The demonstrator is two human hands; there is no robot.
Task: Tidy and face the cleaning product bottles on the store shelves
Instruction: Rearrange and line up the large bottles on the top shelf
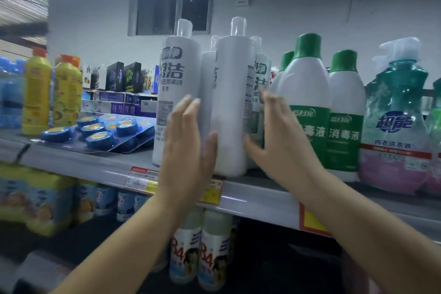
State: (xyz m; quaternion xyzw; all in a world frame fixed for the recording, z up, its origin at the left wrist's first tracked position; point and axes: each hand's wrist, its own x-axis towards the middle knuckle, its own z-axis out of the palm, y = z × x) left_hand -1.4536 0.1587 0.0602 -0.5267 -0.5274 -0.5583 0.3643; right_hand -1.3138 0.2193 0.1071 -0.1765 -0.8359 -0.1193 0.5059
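Head view — left hand (188, 141), right hand (279, 136) flanking white bottle (232, 102).

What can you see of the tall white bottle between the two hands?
The tall white bottle is a plain plastic-looking cylinder with a clear cap, standing upright at the shelf's front edge. Its label is turned sideways, print showing only along its right side. The left hand and right hand flank it, open, thumbs at its lower body.

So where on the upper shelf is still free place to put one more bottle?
Bare shelf shows between the blue disc pack and the leftmost white bottle, near the front edge. From that bottle rightward it is crowded: white bottles, green-capped bottles and a teal bottle stand close together.
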